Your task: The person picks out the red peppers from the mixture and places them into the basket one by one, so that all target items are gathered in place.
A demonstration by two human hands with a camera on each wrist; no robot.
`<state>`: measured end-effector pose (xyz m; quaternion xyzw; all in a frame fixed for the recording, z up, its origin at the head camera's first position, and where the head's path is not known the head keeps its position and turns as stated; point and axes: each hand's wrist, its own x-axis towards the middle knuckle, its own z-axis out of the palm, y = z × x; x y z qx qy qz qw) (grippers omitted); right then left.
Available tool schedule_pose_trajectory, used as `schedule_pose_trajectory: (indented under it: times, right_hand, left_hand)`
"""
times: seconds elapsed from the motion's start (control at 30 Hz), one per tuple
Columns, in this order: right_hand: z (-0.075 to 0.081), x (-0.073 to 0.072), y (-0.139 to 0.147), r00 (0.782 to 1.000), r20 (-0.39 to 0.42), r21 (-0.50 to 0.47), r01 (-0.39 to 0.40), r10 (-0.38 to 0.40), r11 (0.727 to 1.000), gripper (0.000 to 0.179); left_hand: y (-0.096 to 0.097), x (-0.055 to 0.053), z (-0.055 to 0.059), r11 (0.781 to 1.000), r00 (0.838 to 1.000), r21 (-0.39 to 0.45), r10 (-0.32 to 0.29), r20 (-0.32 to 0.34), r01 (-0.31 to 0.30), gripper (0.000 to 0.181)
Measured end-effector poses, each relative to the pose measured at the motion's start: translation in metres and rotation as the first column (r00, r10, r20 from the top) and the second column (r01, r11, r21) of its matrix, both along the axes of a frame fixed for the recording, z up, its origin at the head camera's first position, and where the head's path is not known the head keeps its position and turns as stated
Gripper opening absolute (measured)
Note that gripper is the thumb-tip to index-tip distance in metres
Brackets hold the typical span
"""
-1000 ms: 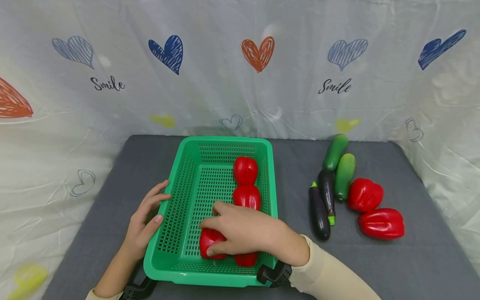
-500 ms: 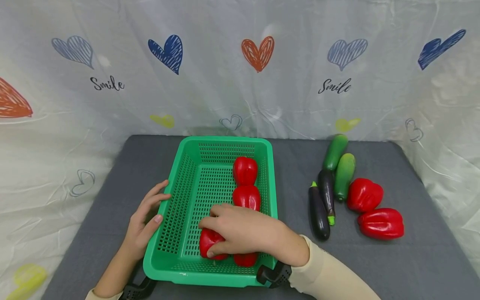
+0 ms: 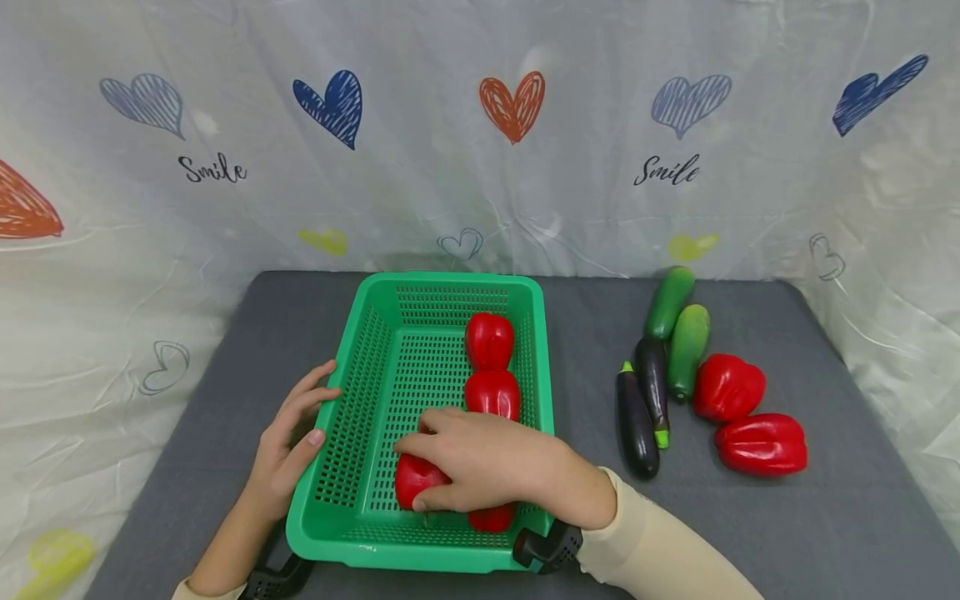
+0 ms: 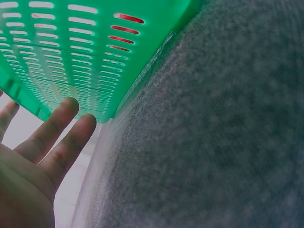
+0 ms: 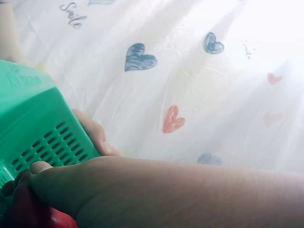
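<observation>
My right hand [image 3: 480,458] reaches into a green plastic basket [image 3: 375,557] and grips a red bell pepper [image 3: 417,482] near the basket's front, its thumb on the near side. More red bell peppers line the basket's right side: one at the back [image 3: 490,342], one in the middle [image 3: 491,392] and one at the front [image 3: 492,518], partly covered by this hand. My left hand [image 3: 281,454] rests at the basket's left rim with fingertips at the edge. In the left wrist view, its fingers [image 4: 71,147] stretch out beside the slotted basket wall.
Right of the basket on the grey cloth [image 3: 585,367] lie two eggplants [image 3: 637,425] [image 3: 652,379], two cucumbers [image 3: 672,302] [image 3: 688,350] and two more red bell peppers [image 3: 729,388] [image 3: 762,445]. A white curtain [image 3: 420,192] with printed hearts hangs behind.
The gripped bell pepper has shifted slightly back and left under my right hand. My left hand and the basket have stayed in place.
</observation>
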<state>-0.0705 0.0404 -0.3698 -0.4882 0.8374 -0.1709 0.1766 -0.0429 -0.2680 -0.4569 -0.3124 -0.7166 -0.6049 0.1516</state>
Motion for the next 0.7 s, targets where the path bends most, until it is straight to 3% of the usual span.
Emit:
schedule_pose_trajectory:
  times: [0.7]
  right_hand:
    - [0.001,0.0005,-0.0003,0.998,0.059,0.016,0.002,-0.003,1.0,0.058]
  left_hand:
    - [-0.0015,-0.0014,-0.0022,1.0,1.0,0.0,0.002,-0.009,-0.002,0.04]
